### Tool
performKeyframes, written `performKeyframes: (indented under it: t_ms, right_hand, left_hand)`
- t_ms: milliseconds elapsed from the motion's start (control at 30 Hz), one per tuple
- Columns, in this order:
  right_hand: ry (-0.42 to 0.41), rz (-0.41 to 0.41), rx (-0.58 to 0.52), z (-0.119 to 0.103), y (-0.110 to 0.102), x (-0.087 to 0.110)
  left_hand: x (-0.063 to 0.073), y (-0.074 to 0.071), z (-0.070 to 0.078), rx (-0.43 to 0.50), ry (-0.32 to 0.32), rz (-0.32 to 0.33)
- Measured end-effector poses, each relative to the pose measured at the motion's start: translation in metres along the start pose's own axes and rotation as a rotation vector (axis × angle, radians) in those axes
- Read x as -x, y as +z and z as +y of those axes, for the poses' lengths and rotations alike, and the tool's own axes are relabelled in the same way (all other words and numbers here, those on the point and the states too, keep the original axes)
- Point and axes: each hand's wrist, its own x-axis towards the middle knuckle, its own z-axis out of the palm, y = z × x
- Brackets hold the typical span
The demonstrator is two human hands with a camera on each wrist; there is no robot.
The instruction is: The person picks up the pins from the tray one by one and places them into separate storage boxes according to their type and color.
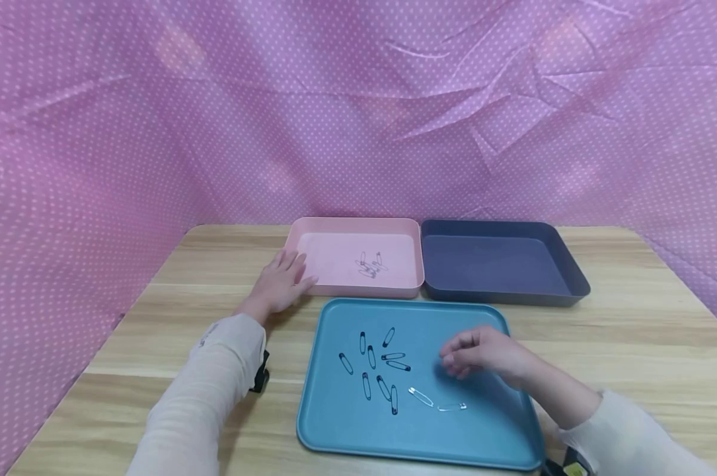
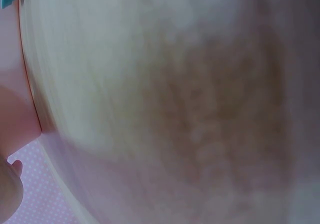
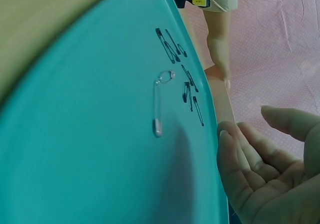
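Note:
My left hand [image 1: 279, 281] rests at the left side of the pink tray [image 1: 334, 248], fingers spread. In the left wrist view only a fingertip area [image 2: 10, 189] and the tray's pink wall [image 2: 15, 94] show; the rest is blurred. Over the right part of the blue tray [image 1: 346, 433] hovers my right hand [image 1: 483, 354], fingers loosely bent. The right wrist view shows its thumb apart from the fingers and nothing held. Below it lie two silver safety pins, one [image 1: 421, 396] left of the other [image 1: 452, 407]. Several black safety pins [image 1: 371, 357] are scattered further left.
A small heap of silver safety pins [image 1: 370, 267] lies in the pink tray. Beside that tray, on the right, stands a dark blue tray [image 1: 489, 264]. All three sit on a wooden table [image 1: 632, 317], with a dotted pink-purple cloth [image 1: 358, 145] hanging behind.

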Motion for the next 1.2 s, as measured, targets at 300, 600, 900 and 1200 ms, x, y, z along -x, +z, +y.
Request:
performKeyframes:
  t_ms: [300,600,900,1200]
  right_hand:
    - [0.021,-0.059,0.052,0.009,0.005,0.013]
    - [0.03,-0.046,0.173,0.017,0.011,0.02]
    - [-0.042,0.007,0.418,0.018,0.022,0.02]
    - [-0.042,0.019,0.48,0.023,0.025,0.019]
  left_hand:
    - [0.002,-0.002,0.001,0.008,-0.001,0.005]
    - [0.001,-0.001,0.002,0.006,0.011,0.002]
    - [0.0,-0.001,0.0,0.0,0.006,0.005]
    - [0.0,-0.001,0.001,0.0,0.005,-0.002]
